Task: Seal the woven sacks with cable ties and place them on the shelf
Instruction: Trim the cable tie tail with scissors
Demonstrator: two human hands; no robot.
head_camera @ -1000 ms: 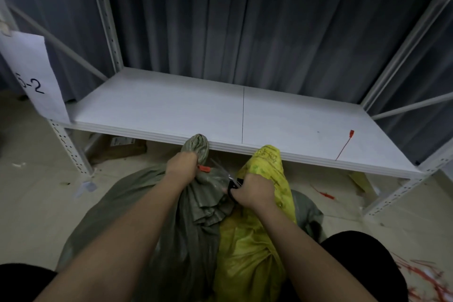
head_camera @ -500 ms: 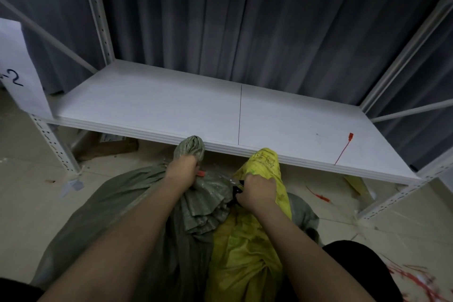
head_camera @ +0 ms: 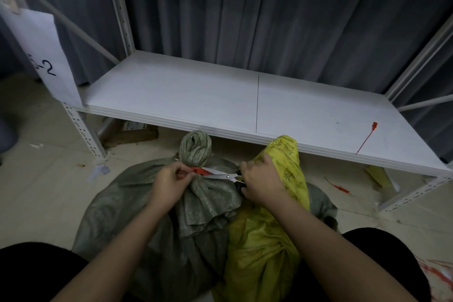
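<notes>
Standing upright: green sack [head_camera: 196, 216], neck [head_camera: 195, 147] shelfward.

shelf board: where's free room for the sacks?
Shelf is bare from the left post to past the centre seam. One red cable tie lies near the right front corner. Crowded on the floor: green sack and yellow sack press together under both hands.

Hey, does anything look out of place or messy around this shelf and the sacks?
Yes. A loose red cable tie lies alone on the right of the white shelf, and another red tie lies on the floor beneath that end. Red scraps litter the floor at far right.
</notes>
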